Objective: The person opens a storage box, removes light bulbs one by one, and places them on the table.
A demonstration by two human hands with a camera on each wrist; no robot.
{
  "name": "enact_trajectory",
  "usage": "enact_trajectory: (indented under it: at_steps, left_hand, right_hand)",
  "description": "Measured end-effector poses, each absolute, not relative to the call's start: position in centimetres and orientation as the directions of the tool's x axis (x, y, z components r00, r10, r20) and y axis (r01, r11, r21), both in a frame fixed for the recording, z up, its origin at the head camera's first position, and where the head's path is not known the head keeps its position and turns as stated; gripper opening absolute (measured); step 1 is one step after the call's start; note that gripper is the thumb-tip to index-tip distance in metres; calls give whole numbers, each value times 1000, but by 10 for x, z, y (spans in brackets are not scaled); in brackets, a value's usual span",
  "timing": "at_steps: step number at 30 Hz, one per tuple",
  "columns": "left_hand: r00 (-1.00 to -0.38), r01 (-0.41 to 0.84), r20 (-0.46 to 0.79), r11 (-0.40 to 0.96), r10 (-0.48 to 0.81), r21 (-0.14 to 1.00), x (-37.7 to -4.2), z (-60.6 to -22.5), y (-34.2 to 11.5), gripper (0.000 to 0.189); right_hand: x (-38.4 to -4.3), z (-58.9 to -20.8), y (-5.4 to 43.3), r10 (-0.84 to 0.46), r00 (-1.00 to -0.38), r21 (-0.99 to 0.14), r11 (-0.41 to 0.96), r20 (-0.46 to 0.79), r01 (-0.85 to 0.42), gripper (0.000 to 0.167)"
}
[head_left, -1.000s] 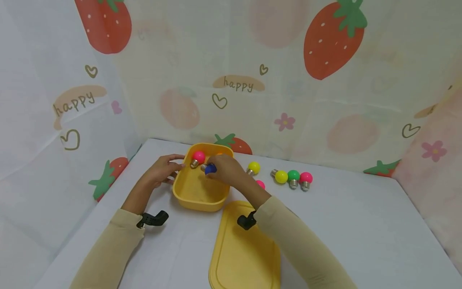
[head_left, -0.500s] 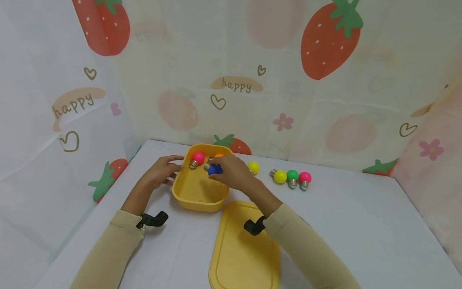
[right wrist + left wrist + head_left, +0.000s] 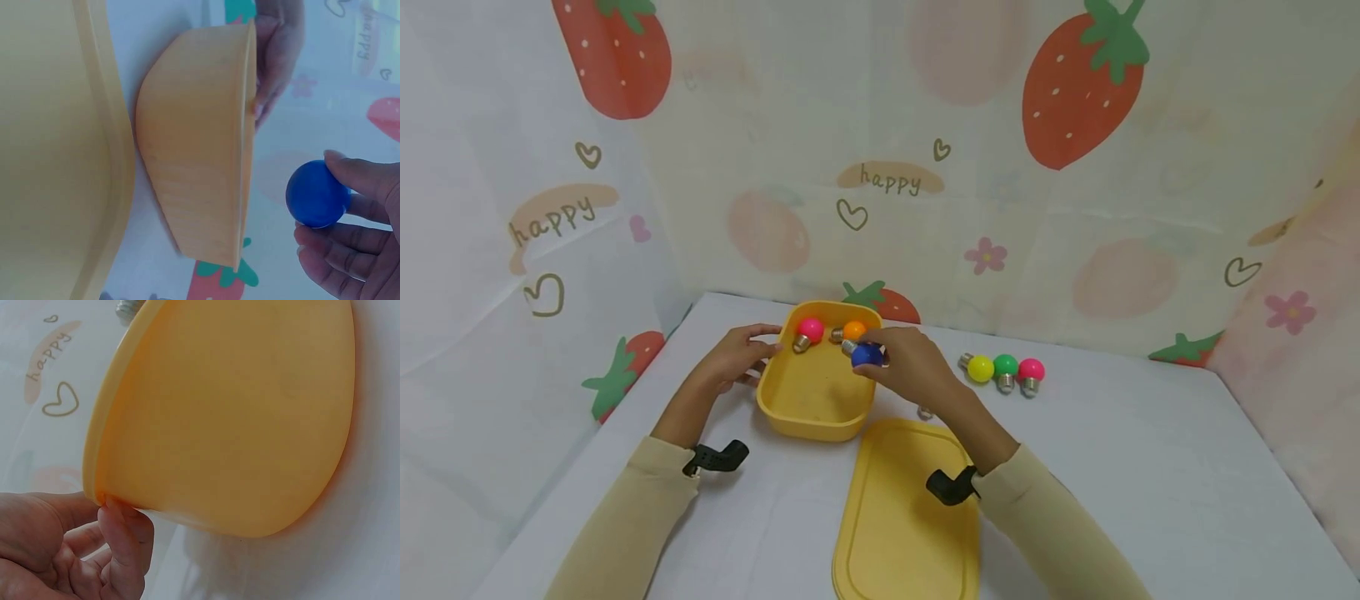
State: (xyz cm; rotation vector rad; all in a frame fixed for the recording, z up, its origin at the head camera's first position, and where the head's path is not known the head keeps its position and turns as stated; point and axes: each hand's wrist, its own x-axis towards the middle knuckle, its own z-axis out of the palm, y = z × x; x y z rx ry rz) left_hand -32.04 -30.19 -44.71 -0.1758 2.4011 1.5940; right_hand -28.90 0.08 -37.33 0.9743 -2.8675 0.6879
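Observation:
My right hand pinches a blue light bulb between thumb and fingers, its silver screw base pointing left. The bulb is over the right side of a yellow plastic box; in the right wrist view the blue globe is apart from the box, beyond its rim. At the box's left side my left hand holds the rim; the left wrist view shows its fingertips right at the edge. Inside the box lie a pink bulb and an orange bulb.
A yellow lid lies flat in front of the box, under my right forearm. To the right stand a yellow bulb, a green bulb and a pink bulb in a row. A silver bulb base shows beside my right wrist.
My right hand has moved right with the blue bulb, from low in the box toward its right rim, uncovering the orange bulb. A yellow bulb to the right is now hidden. My left hand stays put.

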Motion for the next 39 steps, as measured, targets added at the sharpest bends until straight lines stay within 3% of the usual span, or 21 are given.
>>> enact_trajectory:
  at_steps: [20, 33, 39]
  left_hand:
    - [-961, -241, -276, 394, 32, 887, -316, -449, -306, 58]
    - [-962, -238, -273, 404, 29, 883, -317, -446, -301, 57]
    - [-961, -241, -275, 402, 28, 883, -316, -444, -298, 57]
  right_hand:
    - [-255, -380, 53, -500, -840, -497, 685, 210, -532, 42]
    - [-257, -392, 107, -442, -849, -567, 636, 289, -524, 39]
    - [-262, -402, 127, -369, -884, -592, 657, 289, -467, 48]
